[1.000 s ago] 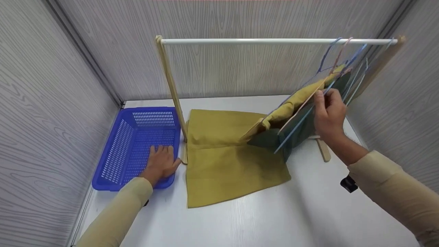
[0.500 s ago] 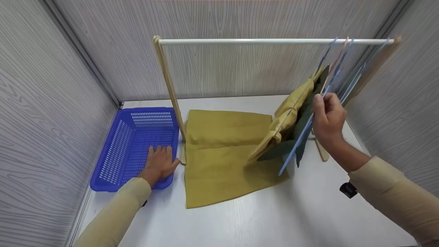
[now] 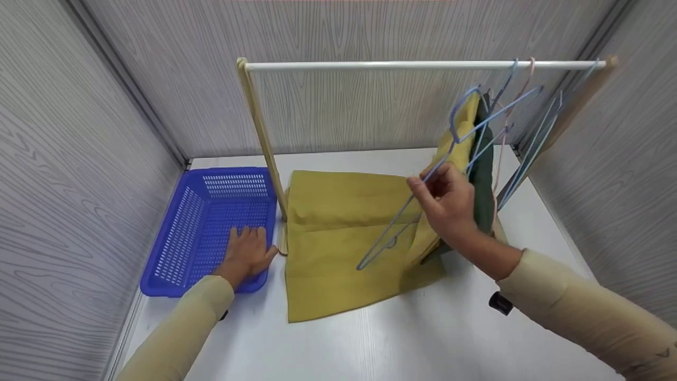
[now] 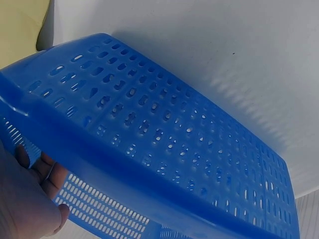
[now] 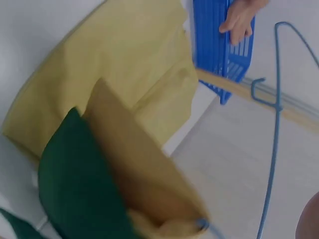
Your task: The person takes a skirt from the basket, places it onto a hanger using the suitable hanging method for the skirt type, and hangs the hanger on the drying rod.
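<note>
My right hand (image 3: 447,203) pinches a thin blue clothes hanger (image 3: 387,228) between thumb and fingers. The hanger is tilted in front of the white rod (image 3: 381,65), its hook off the rod. Beneath it a mustard cloth (image 3: 338,254) lies spread on the table. Beside the hand, mustard (image 3: 464,129) and dark green (image 3: 482,185) fabrics hang from the rack. In the right wrist view, the hanger (image 3: 387,228) shows as a thin blue outline (image 5: 275,129). My left hand (image 3: 247,253) rests with extended fingers over the near right side of the blue basket (image 3: 158,233).
A wooden post (image 3: 263,132) holds up the rod's left end, between basket and cloth. Other hangers, pink (image 3: 527,79) and light blue (image 3: 545,132), hang at the rod's right. Wood-grain panels (image 3: 370,111) enclose the table on the back and sides.
My right hand has moved left and toward me with the blue hanger, which has come off the rod and turned. The hanging fabrics have shifted. My left hand stays at the basket.
</note>
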Tool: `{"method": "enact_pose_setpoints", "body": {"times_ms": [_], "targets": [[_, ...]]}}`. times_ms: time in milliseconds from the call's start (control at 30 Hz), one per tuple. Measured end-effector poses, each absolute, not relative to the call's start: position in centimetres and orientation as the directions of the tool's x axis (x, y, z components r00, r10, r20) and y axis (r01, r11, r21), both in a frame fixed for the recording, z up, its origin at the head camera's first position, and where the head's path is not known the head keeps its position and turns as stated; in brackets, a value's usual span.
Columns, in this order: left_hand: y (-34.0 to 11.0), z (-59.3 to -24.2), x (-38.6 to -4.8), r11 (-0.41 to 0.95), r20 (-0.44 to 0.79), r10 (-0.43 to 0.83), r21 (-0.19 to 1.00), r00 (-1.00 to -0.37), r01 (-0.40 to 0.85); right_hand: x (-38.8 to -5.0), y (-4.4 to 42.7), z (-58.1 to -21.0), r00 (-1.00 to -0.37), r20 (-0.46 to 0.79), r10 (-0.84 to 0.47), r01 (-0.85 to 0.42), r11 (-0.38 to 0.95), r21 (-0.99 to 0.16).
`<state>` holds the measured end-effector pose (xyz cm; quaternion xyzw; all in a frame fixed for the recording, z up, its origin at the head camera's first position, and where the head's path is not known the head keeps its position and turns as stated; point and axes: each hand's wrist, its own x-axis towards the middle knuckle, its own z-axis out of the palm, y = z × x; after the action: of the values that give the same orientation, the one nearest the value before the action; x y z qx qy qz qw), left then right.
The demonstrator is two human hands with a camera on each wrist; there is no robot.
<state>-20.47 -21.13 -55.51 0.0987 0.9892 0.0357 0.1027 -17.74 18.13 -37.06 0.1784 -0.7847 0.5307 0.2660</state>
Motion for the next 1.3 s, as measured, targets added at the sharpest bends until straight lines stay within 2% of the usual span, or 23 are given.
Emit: {"method": "enact_pose_setpoints", "body": {"times_ms": [233,467,833,933,1100,1200,1300], "targets": [[-21.2,-55.7,-20.5,0.978,-0.194,0.203,0.086,-0.96,0.19,-16.5,14.2,-38.5,-0.809,0.576,-0.118,-0.577,0.352,-0.737],[-21.1,-55.4,-20.6,0.979,-0.202,0.201,0.085,-0.958,0.188,-15.2,11.2,-40.8,-0.784,0.577,-0.228,-0.621,0.279,-0.733],[-21.0,-55.4,-20.8,0.98,-0.211,0.195,0.091,-0.958,0.179,-15.2,11.4,-43.6,-0.83,0.473,-0.297,-0.549,0.281,-0.787],[-21.0,-55.3,-20.7,0.979,-0.206,0.197,0.091,-0.959,0.182,-15.8,12.0,-43.8,-0.859,0.421,-0.29,-0.503,0.328,-0.799],[-21.2,-55.4,-20.4,0.977,-0.201,0.202,0.11,-0.959,0.183,-17.0,13.2,-44.6,-0.92,0.255,-0.299,-0.379,0.505,-0.776],[-21.2,-55.4,-20.4,0.976,-0.204,0.202,0.122,-0.958,0.18,-17.7,14.2,-45.3,-0.927,0.193,-0.322,-0.358,0.607,-0.709],[-21.3,-55.4,-20.4,0.977,-0.21,0.202,0.109,-0.957,0.182,-18.2,15.5,-46.0,-0.922,0.191,-0.337,-0.381,0.706,-0.597]]}}
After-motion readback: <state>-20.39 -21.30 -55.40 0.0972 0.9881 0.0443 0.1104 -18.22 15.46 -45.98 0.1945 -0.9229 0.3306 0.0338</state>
